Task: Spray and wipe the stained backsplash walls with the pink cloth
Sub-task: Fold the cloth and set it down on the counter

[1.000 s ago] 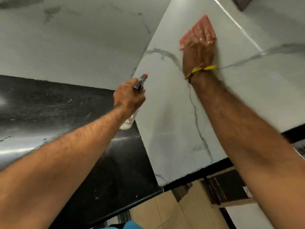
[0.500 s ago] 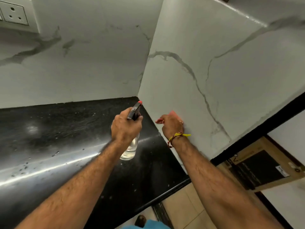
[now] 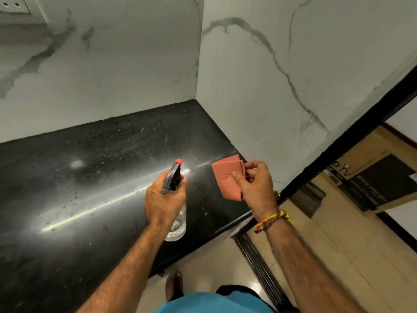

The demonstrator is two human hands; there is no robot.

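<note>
Pink cloth (image 3: 229, 177) pinched, seemingly folded, in the right hand (image 3: 257, 185) above the black countertop (image 3: 90, 177); left hand (image 3: 163, 203) grips a clear spray bottle (image 3: 177, 219).

Black countertop (image 3: 79, 177), wall socket (image 3: 13, 5), cardboard box (image 3: 365, 177)

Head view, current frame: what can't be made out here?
- Spray bottle: the left hand covers its neck and trigger; liquid level unclear.
- Pink cloth: folded, with the right hand over one edge, so its full extent and any soiling are hidden.
- Wall socket: cut off by the top-left edge.
- Cardboard box: print blurred, mostly unreadable.
- Backsplash walls: stains cannot be told from marble veining.
</note>
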